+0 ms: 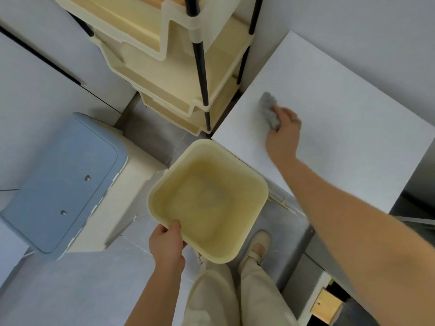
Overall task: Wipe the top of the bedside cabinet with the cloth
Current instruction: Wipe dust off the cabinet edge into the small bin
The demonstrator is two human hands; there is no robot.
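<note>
Right hand (pixel 282 135) presses the grey cloth (pixel 269 111) flat on the white cabinet top (pixel 348 95), cloth at 1 o'clock of frame. Left hand (pixel 168 245) clenched on the rim of the cream bin (pixel 207 198) at 6 o'clock. Risks, judged: far corners at 12–2 o'clock missed; bin tips or bumps the cabinet edge; cloth slides out from under the fingers.

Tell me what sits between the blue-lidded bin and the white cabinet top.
In the head view, the cream tub, gripped at its rim by the left hand, sits between the bin and cabinet top.
</note>
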